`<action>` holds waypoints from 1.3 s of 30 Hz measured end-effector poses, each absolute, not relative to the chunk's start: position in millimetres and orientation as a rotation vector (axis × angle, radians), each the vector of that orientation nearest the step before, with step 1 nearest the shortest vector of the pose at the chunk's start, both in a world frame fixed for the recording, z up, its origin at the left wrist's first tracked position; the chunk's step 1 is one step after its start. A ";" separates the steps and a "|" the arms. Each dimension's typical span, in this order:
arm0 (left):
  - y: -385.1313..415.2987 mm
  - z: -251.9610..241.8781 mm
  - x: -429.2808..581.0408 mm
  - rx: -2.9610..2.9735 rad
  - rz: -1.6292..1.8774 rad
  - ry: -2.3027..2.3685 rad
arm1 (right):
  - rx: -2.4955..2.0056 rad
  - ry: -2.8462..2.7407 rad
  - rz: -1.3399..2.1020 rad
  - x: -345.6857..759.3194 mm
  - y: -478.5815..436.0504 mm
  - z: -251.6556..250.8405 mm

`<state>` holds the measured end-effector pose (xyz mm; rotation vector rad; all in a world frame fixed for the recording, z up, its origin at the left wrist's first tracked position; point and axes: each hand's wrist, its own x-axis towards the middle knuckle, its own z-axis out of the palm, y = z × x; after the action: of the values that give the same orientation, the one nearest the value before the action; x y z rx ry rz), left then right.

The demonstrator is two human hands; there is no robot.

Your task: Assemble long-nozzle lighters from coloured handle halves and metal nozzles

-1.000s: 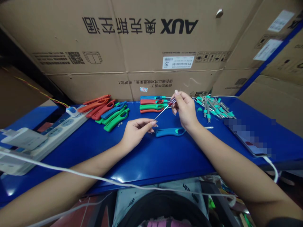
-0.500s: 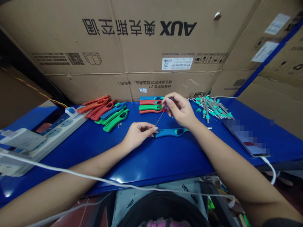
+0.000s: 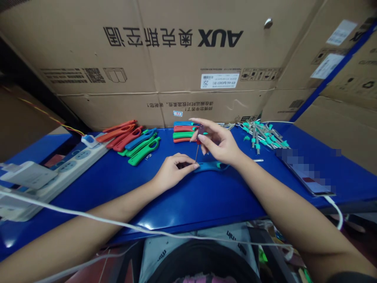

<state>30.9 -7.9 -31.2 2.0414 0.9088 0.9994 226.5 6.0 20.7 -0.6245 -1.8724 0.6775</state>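
Head view: our right hand [image 3: 220, 144] grips the screwdriver [image 3: 201, 130], tip at the blue handle's [image 3: 209, 166] end, which our left hand [image 3: 173, 169] pinches; likely screwing, next calls for steady turning.

Around one blue casing [image 3: 210, 166], we count: left hand [image 3: 173, 169], one; right hand [image 3: 220, 144], one; screwdriver [image 3: 200, 130], one; power strip [image 3: 66, 166], one, at nine o'clock; heaped casings [image 3: 134, 144], at least six, at ten; stacked casings [image 3: 182, 135], four, at eleven; metal tubes [image 3: 260, 135] at two, too tangled to count; phone [image 3: 306, 173], one, at three.

This looks like an assembly workshop. Coloured handles [image 3: 134, 144], piled metal tubes [image 3: 257, 141] and a screwdriver [image 3: 198, 142] show it.
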 end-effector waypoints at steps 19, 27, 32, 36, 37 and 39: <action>-5.5 -35.2 26.6 2.358 0.852 0.918 | -0.693 -1.958 0.141 227.5 9.4 10.5; -6.6 -34.0 27.1 2.396 0.850 0.922 | -0.703 -1.998 0.135 227.6 8.1 9.3; -6.8 -34.1 27.3 2.419 0.854 0.918 | -0.709 -2.016 0.139 227.5 8.7 6.5; -6.1 -34.6 27.3 2.425 0.847 0.903 | -0.692 -2.032 0.147 227.2 8.6 6.2; -6.1 -34.6 27.3 2.419 0.847 0.903 | -0.693 -2.033 0.145 227.0 8.5 6.3; -6.1 -34.5 27.2 2.400 0.842 0.911 | -0.701 -2.030 0.144 226.8 8.1 6.6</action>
<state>27.2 -6.1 -34.5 2.3995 0.9114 0.8424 226.8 8.1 6.6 -0.7005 -2.0298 0.1441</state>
